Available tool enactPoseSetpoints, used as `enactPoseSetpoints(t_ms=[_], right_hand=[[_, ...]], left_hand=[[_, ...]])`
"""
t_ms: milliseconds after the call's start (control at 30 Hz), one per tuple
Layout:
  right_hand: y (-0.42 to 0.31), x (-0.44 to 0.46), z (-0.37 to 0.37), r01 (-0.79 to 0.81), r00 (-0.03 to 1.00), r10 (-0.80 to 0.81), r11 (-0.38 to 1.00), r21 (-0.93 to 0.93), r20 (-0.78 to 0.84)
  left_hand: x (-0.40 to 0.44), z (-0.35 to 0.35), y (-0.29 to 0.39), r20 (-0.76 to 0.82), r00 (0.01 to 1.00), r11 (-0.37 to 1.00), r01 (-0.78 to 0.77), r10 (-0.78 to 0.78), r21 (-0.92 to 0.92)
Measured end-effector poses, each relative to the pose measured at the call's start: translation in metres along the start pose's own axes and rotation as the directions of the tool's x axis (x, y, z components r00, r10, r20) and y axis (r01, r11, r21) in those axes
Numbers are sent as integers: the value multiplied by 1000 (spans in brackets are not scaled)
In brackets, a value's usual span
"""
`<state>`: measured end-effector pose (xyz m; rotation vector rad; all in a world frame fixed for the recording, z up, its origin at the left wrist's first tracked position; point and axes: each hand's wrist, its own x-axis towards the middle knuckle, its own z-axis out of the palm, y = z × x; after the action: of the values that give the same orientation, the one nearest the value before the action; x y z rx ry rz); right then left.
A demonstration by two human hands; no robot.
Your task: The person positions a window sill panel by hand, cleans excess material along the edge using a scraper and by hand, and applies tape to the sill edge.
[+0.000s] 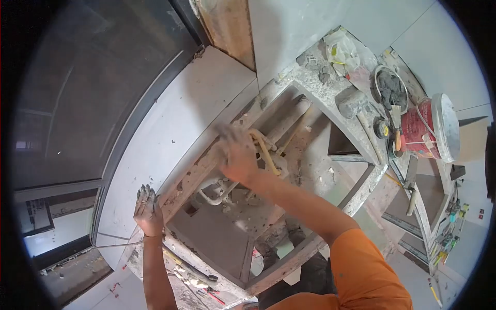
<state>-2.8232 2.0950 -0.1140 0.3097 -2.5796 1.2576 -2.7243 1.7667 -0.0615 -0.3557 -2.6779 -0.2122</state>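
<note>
My left hand (148,212) lies with spread, grey-smeared fingers on the white tiled sill (165,124) below the dark window, and nothing is in it. Farther right, my right hand (236,155) is over the wall-side edge of the open counter frame (194,181); motion smears its fingers, so whether they hold anything cannot be made out. Beside and beyond my right hand, yellow pipes (266,155) and a white pipe (219,199) run inside the cavity of the frame.
At the right stand a red bucket (421,129) and a bowl of grey mortar (391,89). A putty knife (397,129), a tape measure (381,128) and a hammer (356,106) lie near them. A black-handled tool (194,269) rests at the lower left. Coloured tools lie on the floor at the far right.
</note>
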Motion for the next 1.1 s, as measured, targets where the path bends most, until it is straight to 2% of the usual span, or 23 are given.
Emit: enactPoseSetpoints(t_ms=[33, 67, 100, 167, 300, 400, 433, 533, 600, 667, 700, 733, 767, 833, 900, 967, 1000, 1033, 1100], right_hand=[[-3, 0, 1, -2, 1000, 2, 1000, 5, -3], [-8, 2, 6, 75, 954, -91, 995, 66, 284], [-13, 5, 11, 133, 821, -191, 981, 145, 539], [-23, 12, 30, 315, 718, -345, 936, 160, 605], [-33, 34, 82, 350, 765, -366, 927, 135, 530], [-36, 37, 77, 325, 648, -281, 943, 77, 708], [-32, 37, 76, 326, 650, -282, 942, 77, 705], [-8, 11, 101, 445, 661, -460, 876, 184, 593], [-9, 1, 76, 365, 742, -456, 890, 273, 491], [-2, -3, 70, 328, 781, -339, 937, 119, 524], [-2, 8, 61, 108, 761, -168, 985, 133, 627], [-7, 20, 47, -120, 686, 3, 987, 109, 728], [-13, 26, 36, -270, 744, 102, 950, 158, 660], [9, 33, 51, -371, 891, 289, 908, 196, 350], [41, 47, 57, -406, 911, 407, 854, 325, 67], [46, 70, 22, -536, 754, 656, 610, 583, 6], [49, 81, 10, -566, 601, 799, 448, 692, -25], [56, 88, 5, -562, 612, 790, 466, 683, -35], [75, 93, -2, -577, 720, 669, 724, 378, -183]], left_hand=[[0, -1, 0, 12, 1000, 1000, 1, -1, 5], [0, -2, 0, 26, 1000, 1000, 3, -3, 11], [0, -2, 0, 38, 999, 1000, 4, -4, 15], [1, -1, 0, 37, 999, 1000, 4, -5, 16], [-2, -3, -1, 58, 998, 1000, 19, -20, 15], [3, -1, 1, 74, 997, 999, 33, -34, 15], [6, 0, 3, 67, 997, 1000, 21, -21, 12], [-2, -7, 6, 54, 998, 998, 43, -46, 56], [2, -4, 2, 51, 999, 999, 15, -16, 30], [7, -7, 7, 19, 1000, 1000, 7, -8, 16], [8, -5, 7, 5, 1000, 1000, 10, -10, 15], [6, -6, 6, -2, 1000, 1000, 15, -15, 10], [5, -6, 6, -9, 999, 999, 40, -40, 26], [3, -3, 4, -66, 997, 998, 37, -39, -44], [-3, -2, 1, -83, 995, 998, 56, -59, -41], [-4, 1, 1, -99, 993, 997, 62, -66, -43], [-3, 4, 0, -115, 990, 996, 70, -76, -56], [-2, 4, -1, -132, 989, 996, 60, -69, -70], [-7, 5, -4, -153, 986, 995, 47, -60, -91]])
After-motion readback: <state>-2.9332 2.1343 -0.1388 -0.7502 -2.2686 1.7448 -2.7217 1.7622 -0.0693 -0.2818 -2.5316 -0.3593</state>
